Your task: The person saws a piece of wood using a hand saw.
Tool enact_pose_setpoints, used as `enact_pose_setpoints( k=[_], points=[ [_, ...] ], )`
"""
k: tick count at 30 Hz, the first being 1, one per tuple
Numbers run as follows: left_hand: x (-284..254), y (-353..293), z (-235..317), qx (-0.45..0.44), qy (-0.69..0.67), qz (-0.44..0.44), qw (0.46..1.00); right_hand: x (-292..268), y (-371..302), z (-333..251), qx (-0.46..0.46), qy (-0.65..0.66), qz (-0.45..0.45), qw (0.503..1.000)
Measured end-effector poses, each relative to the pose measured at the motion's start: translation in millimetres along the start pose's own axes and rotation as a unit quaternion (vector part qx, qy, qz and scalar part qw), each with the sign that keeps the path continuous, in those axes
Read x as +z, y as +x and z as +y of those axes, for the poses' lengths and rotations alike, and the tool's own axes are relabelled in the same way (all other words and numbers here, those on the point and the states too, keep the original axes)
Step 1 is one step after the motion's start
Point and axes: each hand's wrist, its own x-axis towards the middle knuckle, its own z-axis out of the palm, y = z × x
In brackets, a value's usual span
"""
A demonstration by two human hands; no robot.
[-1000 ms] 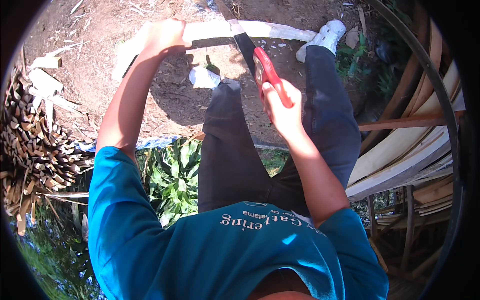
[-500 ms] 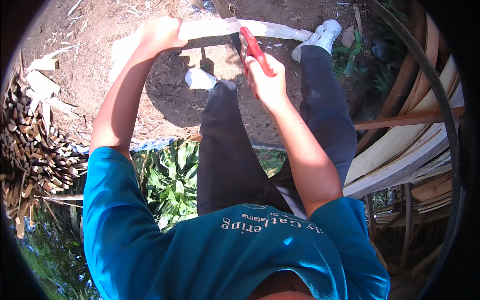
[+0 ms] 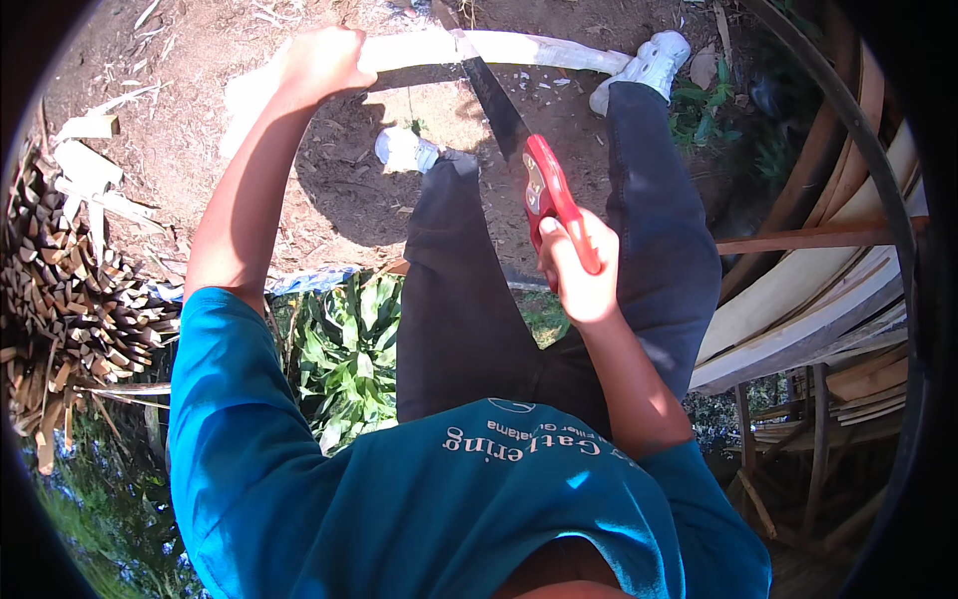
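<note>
Grasping a red-handled saw (image 3: 507,125) with right fingers (image 3: 555,248), pale wood (image 3: 519,48) apparently with glare-washed left fingers (image 3: 349,62).

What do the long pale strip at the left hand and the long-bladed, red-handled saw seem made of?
Long pale strip: probably bare, matte wood, pale like the boards stacked at right; glare hides its grain. Long, narrow grey saw blade: likely smooth metal, given its thin, straight form and bright patch. Elongated red handle: glossy, perhaps plastic or painted metal, from its highlights.
</note>
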Motion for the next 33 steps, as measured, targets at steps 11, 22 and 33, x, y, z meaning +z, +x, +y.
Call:
enact_pose_setpoints(
  k=[11,22,33],
  points=[
    [-9,8,1,-0.015,-0.004,-0.031,0.999,4,7,4,0.005,0.031,0.011,0.999],
    [-17,10,5,-0.049,-0.005,-0.096,0.994,20,40,-3,0.002,0.037,-0.003,0.999],
    [-17,16,2,-0.036,-0.012,-0.089,0.995,29,66,-8,-0.01,0.032,0.013,0.999]
  ],
)
